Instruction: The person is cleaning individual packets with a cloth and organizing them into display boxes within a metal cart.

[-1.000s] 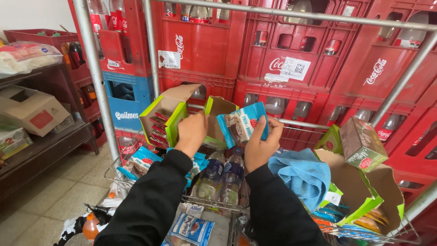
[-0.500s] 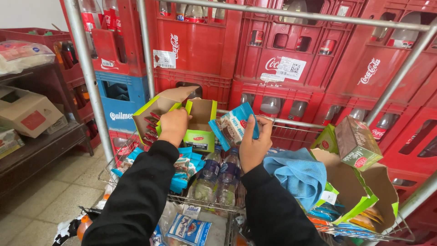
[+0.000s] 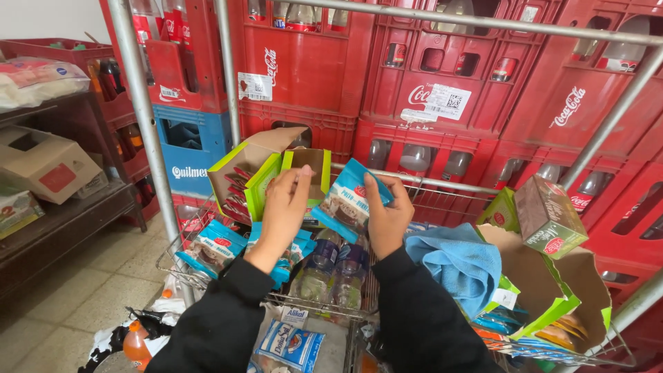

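Note:
My right hand (image 3: 387, 217) holds a blue snack packet (image 3: 347, 200) upright over a wire basket shelf (image 3: 314, 304). My left hand (image 3: 284, 207) reaches past it, fingers at the rim of an open cardboard box with green flaps (image 3: 266, 166) that holds red packets. More blue packets (image 3: 210, 249) lie in the basket under my left forearm. Small plastic bottles (image 3: 324, 266) stand below my hands. Both arms wear black sleeves.
Red bottle crates (image 3: 442, 76) and a blue crate (image 3: 190, 148) are stacked behind the metal rack posts (image 3: 141, 110). A blue cloth (image 3: 459, 262) lies at the right beside open green-flapped boxes (image 3: 545, 276). A shelf with a cardboard box (image 3: 45, 166) stands at the left.
My left hand moved from the box's left flap toward its middle, close to the packet. My right hand kept the blue packet and lowered slightly.

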